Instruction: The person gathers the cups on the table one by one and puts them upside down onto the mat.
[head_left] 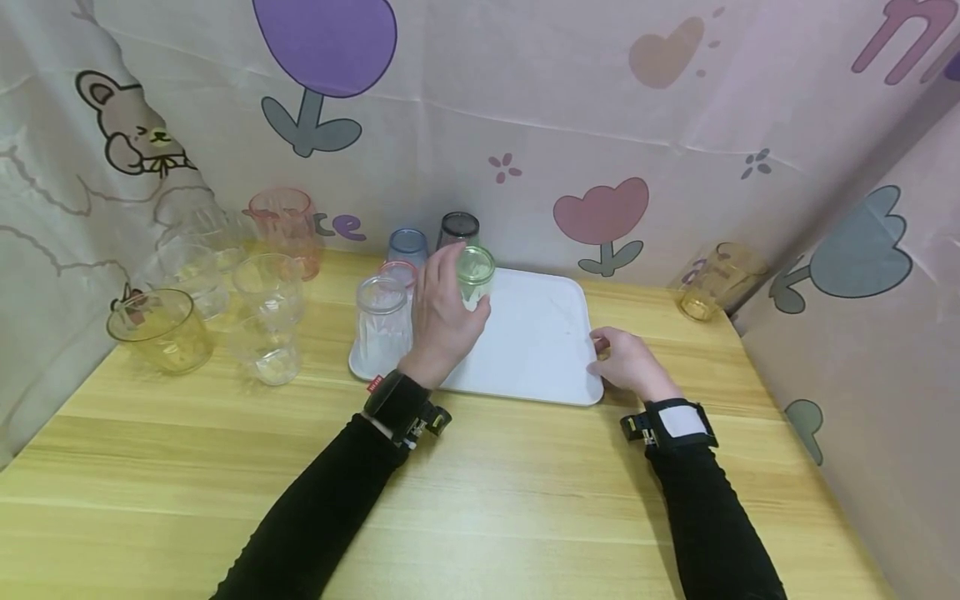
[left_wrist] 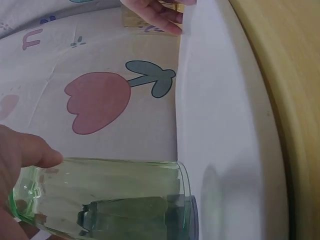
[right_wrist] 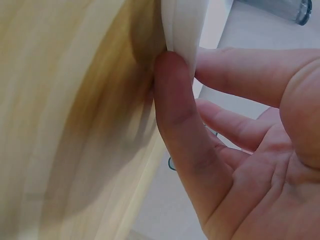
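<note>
A white tray (head_left: 540,333) lies on the wooden table. My left hand (head_left: 456,287) grips a green see-through cup (head_left: 476,271) over the tray's back left part; whether the cup touches the tray I cannot tell. In the left wrist view my thumb lies on the green cup (left_wrist: 110,195) beside the tray (left_wrist: 225,125). My right hand (head_left: 603,343) pinches the tray's right rim. The right wrist view shows its thumb (right_wrist: 175,100) against the rim (right_wrist: 182,25) and a finger on the other side.
A clear cup (head_left: 382,321), a blue cup (head_left: 407,246) and a dark cup (head_left: 458,227) stand at the tray's left end. Left of it stand an orange cup (head_left: 285,225), clear cups (head_left: 266,292) and a yellow cup (head_left: 161,329). An amber cup (head_left: 712,283) leans at the back right.
</note>
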